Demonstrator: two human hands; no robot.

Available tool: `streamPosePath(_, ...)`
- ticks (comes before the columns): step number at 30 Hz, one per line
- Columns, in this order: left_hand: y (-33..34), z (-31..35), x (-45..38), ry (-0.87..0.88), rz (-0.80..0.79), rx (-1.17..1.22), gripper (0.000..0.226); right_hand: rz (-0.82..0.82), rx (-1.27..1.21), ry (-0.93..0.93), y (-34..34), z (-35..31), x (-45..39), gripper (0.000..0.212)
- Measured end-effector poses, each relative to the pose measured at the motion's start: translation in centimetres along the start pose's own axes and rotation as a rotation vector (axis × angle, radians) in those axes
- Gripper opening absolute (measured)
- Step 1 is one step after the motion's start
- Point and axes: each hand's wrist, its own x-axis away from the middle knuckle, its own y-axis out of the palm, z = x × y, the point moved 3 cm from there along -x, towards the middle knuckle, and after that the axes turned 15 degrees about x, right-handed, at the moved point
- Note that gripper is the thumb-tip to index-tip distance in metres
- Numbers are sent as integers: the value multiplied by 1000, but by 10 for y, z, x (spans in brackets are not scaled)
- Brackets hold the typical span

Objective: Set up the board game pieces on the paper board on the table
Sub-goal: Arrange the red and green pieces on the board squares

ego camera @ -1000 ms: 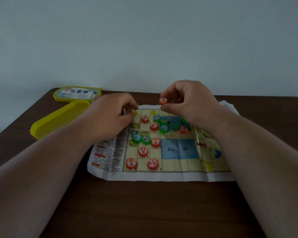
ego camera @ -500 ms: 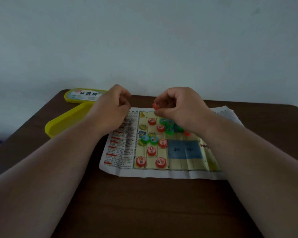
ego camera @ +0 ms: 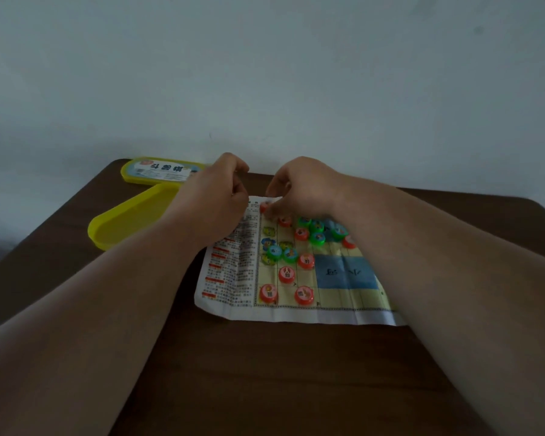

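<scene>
A: Head view: the right hand (ego camera: 299, 187) has its grip pinched on a red piece (ego camera: 264, 206) at the far left corner of the paper board (ego camera: 343, 305), at about eleven o'clock from the sheet's middle.

B: And the left hand (ego camera: 216, 202)?

A: Curled at the sheet's nine o'clock edge; whether its grip holds anything, I cannot tell.

B: Risks?

A: The right forearm lies low over the green pieces (ego camera: 315, 229) and red pieces (ego camera: 287, 273); I'd judge a drag could scatter them or crease the paper on the worktop (ego camera: 265, 372).

B: Any writing?

A: Characters on the blue square (ego camera: 346, 273) and the yellow lid (ego camera: 158, 171), too blurred to read reliably.
</scene>
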Motion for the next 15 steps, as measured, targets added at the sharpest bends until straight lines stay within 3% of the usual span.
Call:
streamPosePath(8, 0, 2, 3, 28, -14, -23, 32, 351, -259, 131, -45, 49, 50, 16)
streamPosePath(11, 1, 7, 4, 80, -21, -71, 35, 292, -244, 179, -42, 73, 78, 14)
streamPosePath(15, 0, 11, 6, 116, -39, -118, 52, 89, -101, 190, -24, 81, 101, 17)
